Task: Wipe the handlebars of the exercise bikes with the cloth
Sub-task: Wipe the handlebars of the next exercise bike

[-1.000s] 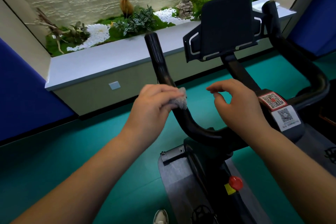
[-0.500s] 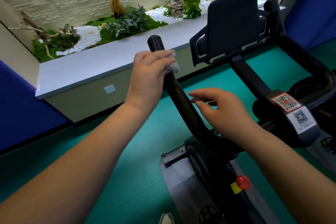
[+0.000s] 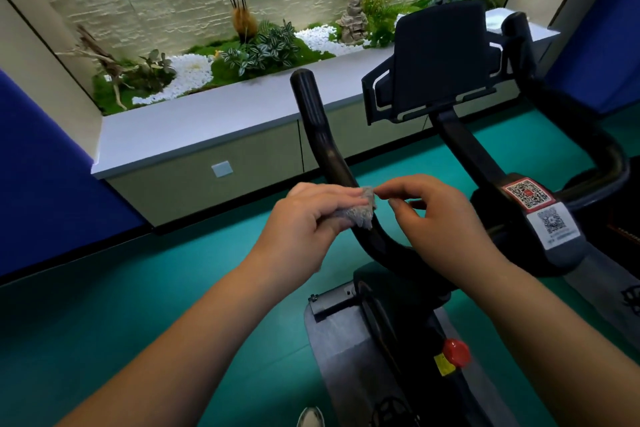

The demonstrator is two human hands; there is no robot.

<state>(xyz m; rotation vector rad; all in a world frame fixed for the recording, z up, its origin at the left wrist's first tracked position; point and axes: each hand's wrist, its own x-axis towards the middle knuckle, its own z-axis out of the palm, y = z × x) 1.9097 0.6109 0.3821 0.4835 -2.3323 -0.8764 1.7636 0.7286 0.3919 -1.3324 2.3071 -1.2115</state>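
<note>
Left hand (image 3: 306, 218) presses cloth (image 3: 358, 211) on handlebar (image 3: 323, 146); right hand (image 3: 440, 222) seemingly pinches it.

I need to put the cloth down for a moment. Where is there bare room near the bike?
The grey ledge lies bare between the planter bed and the cabinet front, left of the left handlebar. It is crowded where the left hand grips the cloth beside the right hand, near the tablet holder.

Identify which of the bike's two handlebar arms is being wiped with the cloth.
The left handlebar arm: the left hand presses the grey cloth against it; the right arm is untouched.
</note>
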